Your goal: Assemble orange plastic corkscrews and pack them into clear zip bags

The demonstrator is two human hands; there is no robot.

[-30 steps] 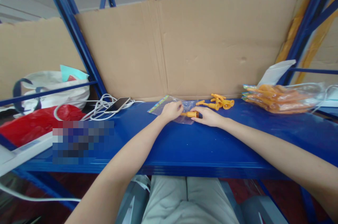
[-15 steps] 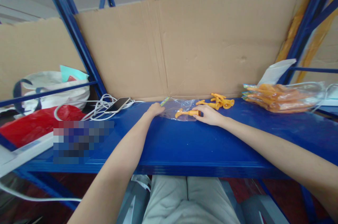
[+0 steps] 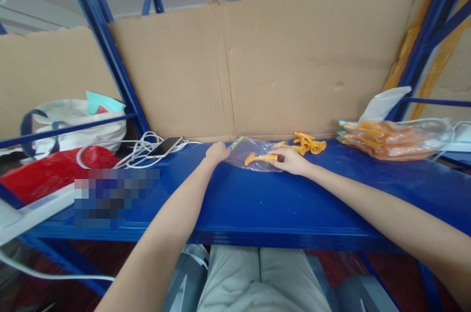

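Observation:
A clear plastic bag (image 3: 241,161) with a yellow, green and blue strip (image 3: 236,143) lies flat on the blue tabletop. My left hand (image 3: 218,151) is closed on the bag's left end, beside the strip. Between my hands is an orange plastic piece (image 3: 257,158), curved at its left end and dark at its right end. My right hand (image 3: 293,161) has its fingers closed around that dark end. Whether the piece is inside the bag or on top, I cannot tell. Just behind my right hand sits a small heap of orange trumpet-shaped pieces (image 3: 311,143).
Filled clear bags of orange pieces (image 3: 390,140) are stacked at the right. To the left lie a phone (image 3: 165,147), tangled white cables (image 3: 136,147), a red plastic bag (image 3: 69,167) and a white cloth bag (image 3: 69,120). A cardboard sheet (image 3: 275,66) closes off the back.
The view has shifted slightly. My left hand has turned a little and more of the coloured strip shows. My right hand keeps hold of the orange piece, almost in place.

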